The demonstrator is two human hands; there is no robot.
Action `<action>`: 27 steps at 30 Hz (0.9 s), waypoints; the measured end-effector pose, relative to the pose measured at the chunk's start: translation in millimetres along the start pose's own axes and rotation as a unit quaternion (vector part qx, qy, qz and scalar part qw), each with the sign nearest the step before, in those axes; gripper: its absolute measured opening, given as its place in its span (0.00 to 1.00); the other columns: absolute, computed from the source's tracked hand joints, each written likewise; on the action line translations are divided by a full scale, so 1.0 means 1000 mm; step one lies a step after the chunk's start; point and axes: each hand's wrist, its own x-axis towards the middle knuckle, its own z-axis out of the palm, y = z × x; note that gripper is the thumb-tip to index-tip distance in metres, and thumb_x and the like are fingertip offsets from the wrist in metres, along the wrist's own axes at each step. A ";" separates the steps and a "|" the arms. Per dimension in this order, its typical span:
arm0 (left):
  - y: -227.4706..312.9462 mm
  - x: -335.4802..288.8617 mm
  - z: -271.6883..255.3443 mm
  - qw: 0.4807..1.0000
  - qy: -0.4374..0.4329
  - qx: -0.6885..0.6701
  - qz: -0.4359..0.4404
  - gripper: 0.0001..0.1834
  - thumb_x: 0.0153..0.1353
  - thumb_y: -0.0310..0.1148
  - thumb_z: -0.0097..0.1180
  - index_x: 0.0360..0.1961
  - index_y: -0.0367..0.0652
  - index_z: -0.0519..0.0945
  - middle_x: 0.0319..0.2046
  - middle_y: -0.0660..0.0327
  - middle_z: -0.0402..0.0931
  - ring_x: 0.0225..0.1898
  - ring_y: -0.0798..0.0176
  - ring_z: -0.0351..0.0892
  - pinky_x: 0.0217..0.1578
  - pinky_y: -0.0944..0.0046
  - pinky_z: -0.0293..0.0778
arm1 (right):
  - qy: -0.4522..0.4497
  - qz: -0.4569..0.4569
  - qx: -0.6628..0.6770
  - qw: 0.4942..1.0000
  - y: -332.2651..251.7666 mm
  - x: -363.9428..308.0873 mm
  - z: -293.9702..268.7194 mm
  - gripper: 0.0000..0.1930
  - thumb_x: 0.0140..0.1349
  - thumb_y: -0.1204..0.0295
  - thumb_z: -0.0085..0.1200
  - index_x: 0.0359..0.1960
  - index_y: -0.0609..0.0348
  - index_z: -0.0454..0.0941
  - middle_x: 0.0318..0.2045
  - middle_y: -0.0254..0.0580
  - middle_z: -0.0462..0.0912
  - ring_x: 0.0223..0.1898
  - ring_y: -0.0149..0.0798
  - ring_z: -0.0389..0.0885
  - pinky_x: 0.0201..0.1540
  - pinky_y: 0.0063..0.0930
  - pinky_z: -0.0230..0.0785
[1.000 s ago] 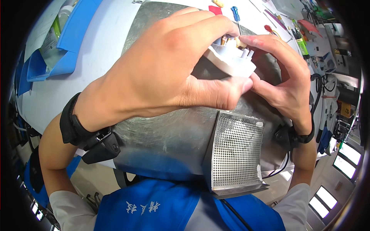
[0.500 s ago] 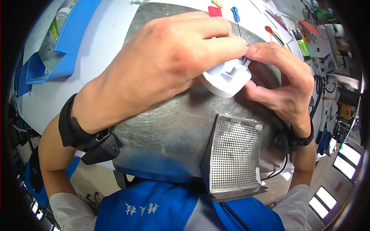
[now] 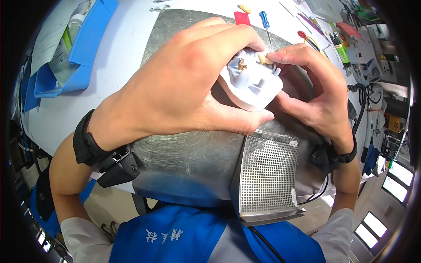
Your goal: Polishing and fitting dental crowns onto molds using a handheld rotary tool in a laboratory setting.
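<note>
My left hand point(image 3: 175, 83) is closed on a white plastic housing point(image 3: 251, 94), its fingers along the far side and its thumb stretched by the near edge. The housing's inner side faces up, showing moulded posts and a small brass terminal point(image 3: 242, 65). A small yellowish piece point(image 3: 264, 58) sits at its far right part, under the index fingertip of my right hand point(image 3: 318, 85). That hand's thumb rests by the right edge of the housing, so its fingers are bent around that side. Both hands are above a scratched metal plate point(image 3: 175, 166).
A perforated metal tray point(image 3: 269, 175) stands at the plate's near edge. Beyond the plate lie a red piece point(image 3: 241, 18), a blue-handled screwdriver point(image 3: 265, 22) and another yellowish piece point(image 3: 244, 8). A blue bin point(image 3: 90, 48) stands at left; tools and cables crowd the right.
My left fingers have drawn back and its thumb has come out along the near edge, uncovering the housing's inside with the brass terminal and the yellowish piece. My right hand has shifted slightly left.
</note>
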 end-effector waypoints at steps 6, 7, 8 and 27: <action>0.002 -0.002 0.003 0.995 -0.013 -0.071 -0.061 0.40 0.47 0.31 0.84 0.61 0.34 0.78 0.50 0.55 0.82 0.54 0.62 0.84 0.59 0.62 0.80 | -0.022 0.051 0.124 0.991 -0.002 -0.001 -0.007 0.27 0.58 0.84 0.64 0.62 0.69 0.79 0.59 0.51 0.86 0.61 0.42 0.84 0.66 0.39 0.76; 0.003 -0.002 0.006 0.994 0.004 -0.086 -0.066 0.40 0.47 0.30 0.84 0.61 0.34 0.78 0.50 0.55 0.82 0.55 0.63 0.84 0.60 0.62 0.80 | -0.013 0.074 0.159 0.984 -0.003 0.000 -0.006 0.26 0.61 0.84 0.64 0.63 0.69 0.79 0.59 0.51 0.87 0.60 0.42 0.84 0.66 0.39 0.76; 0.003 -0.002 0.008 0.993 0.018 -0.109 -0.036 0.40 0.47 0.30 0.84 0.61 0.34 0.77 0.50 0.55 0.82 0.55 0.63 0.84 0.60 0.62 0.80 | -0.004 0.096 0.194 0.976 -0.004 0.001 -0.006 0.24 0.64 0.83 0.63 0.63 0.69 0.79 0.59 0.50 0.87 0.60 0.41 0.84 0.66 0.38 0.76; 0.015 0.011 0.014 0.990 0.089 -0.102 0.028 0.48 0.44 0.39 0.87 0.63 0.33 0.73 0.52 0.52 0.79 0.52 0.61 0.83 0.56 0.62 0.78 | 0.093 0.168 0.127 0.973 -0.044 0.008 -0.009 0.12 0.75 0.77 0.61 0.56 0.70 0.84 0.54 0.46 0.88 0.56 0.34 0.85 0.62 0.30 0.75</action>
